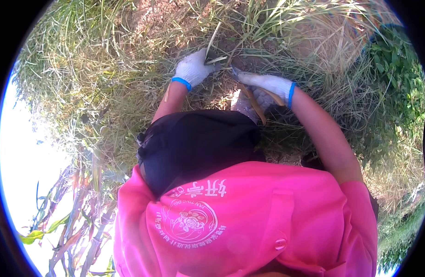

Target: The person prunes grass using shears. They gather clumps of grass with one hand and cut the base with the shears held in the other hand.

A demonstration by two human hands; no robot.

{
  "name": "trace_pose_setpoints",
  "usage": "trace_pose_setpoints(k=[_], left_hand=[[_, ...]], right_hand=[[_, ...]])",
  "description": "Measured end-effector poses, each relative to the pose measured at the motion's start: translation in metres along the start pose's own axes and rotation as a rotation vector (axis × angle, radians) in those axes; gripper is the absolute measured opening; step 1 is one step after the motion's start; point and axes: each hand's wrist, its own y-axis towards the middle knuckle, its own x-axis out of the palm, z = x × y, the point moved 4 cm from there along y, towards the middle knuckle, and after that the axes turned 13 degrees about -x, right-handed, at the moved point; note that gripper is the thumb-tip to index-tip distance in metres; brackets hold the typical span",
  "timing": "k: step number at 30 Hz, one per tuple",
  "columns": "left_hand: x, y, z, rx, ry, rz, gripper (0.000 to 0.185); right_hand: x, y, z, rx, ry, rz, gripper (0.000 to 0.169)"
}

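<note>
My left hand (195,67), in a white knit glove with a blue cuff, grips pale cut-looking plant stems (212,39) low over the ground. One stem stands up from the fist and others point to the right. In a matching glove, my right hand (267,85) is closed around hand pruning shears with brownish-orange handles (254,104). The shears' metal blades (235,71) point toward the left hand, close to a thin stem end. Whether the blades touch that stem, I cannot tell. The glove partly hides the shears.
Dry and green grass (323,65) surrounds patches of bare soil (247,57). A light mesh shoe (241,103) shows below the shears. My dark-clothed knee (198,145) lies between the arms. Leafy green plants (392,59) grow at right, and dry stalks (74,211) stand at lower left.
</note>
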Motion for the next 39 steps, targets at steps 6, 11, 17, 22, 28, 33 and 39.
trace_pose_setpoints(k=[6, 11, 17, 22, 28, 33, 39], left_hand=[[0.002, 0.000, 0.008, -0.047, 0.127, -0.100, 0.045], [-0.013, -0.002, 0.026, -0.129, 0.075, -0.209, 0.053], [-0.023, 0.021, -0.029, 0.097, -0.394, -0.308, 0.067], [-0.042, 0.006, -0.014, 0.116, -0.295, -0.155, 0.061], [0.002, -0.012, 0.010, -0.061, 0.162, -0.165, 0.088], [-0.010, -0.013, -0.006, 0.169, 0.194, -0.238, 0.095], [0.004, -0.006, 0.018, 0.104, 0.462, -0.005, 0.061]], right_hand=[[0.002, 0.027, 0.005, -0.049, 0.156, 0.012, 0.069], [-0.014, 0.047, 0.014, -0.132, -0.032, 0.231, 0.076], [-0.020, 0.012, -0.011, 0.018, -0.424, 0.165, 0.059], [-0.013, -0.014, -0.003, 0.039, -0.284, 0.003, 0.060], [-0.007, 0.002, 0.001, 0.053, -0.613, 0.038, 0.069], [-0.010, 0.019, 0.008, -0.033, -0.510, 0.049, 0.069], [-0.014, 0.033, 0.013, 0.010, -0.138, 0.037, 0.050]])
